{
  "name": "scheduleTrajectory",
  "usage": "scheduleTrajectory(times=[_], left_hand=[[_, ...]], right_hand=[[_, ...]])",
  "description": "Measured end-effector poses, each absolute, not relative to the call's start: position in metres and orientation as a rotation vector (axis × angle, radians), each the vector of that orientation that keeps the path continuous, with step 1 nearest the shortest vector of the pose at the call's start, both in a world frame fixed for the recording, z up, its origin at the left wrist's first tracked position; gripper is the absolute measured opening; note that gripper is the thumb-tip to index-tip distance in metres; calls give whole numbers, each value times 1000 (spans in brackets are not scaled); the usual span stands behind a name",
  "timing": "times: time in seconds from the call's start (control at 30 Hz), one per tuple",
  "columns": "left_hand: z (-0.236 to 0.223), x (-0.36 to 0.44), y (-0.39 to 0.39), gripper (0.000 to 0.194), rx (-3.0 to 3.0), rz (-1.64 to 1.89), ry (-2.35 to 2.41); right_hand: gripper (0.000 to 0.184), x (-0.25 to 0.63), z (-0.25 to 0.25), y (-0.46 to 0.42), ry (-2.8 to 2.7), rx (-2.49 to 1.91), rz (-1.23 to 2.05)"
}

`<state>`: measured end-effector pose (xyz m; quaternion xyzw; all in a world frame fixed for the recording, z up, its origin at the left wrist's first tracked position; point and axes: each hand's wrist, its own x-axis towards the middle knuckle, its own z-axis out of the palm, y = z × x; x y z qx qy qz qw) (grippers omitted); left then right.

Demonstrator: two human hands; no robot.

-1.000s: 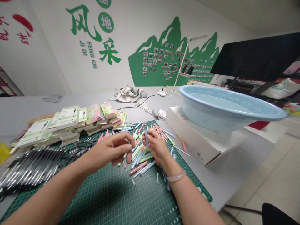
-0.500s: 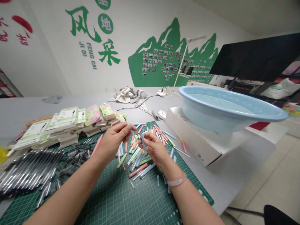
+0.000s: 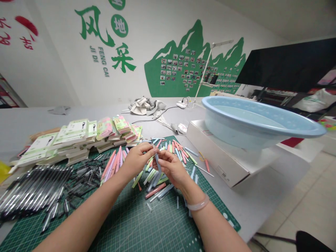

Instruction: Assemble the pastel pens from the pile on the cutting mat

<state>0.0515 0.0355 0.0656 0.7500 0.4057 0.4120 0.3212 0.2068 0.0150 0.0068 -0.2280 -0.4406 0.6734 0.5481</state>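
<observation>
Since the earlier frame, the left hand has moved rightward to meet the right hand, its fingers pinching a thin rod at the upper end of the blue pen barrel, which the right fingers grip just below frame centre, over the green cutting mat.

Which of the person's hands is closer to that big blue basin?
Right. The right hand is left of the blue basin, on its near side; the left hand is farther left.
</observation>
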Motion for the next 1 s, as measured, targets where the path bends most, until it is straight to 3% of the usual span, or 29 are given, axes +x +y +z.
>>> scheduleTrajectory(times=[0.13,0.37,0.5,1.0], left_hand=[[56,54,40,36,1887,996,1006],[57,52,39,37,1547,1005,986],[56,51,40,32,1473,1131,1014],[40,48,47,28,1398,1079,964]], right_hand=[[35,205,7,14,-1016,-543,1674],[21,204,9,12,-1007,-554,1691],[22,204,6,12,-1010,-563,1710],[22,200,2,12,-1002,-525,1780]])
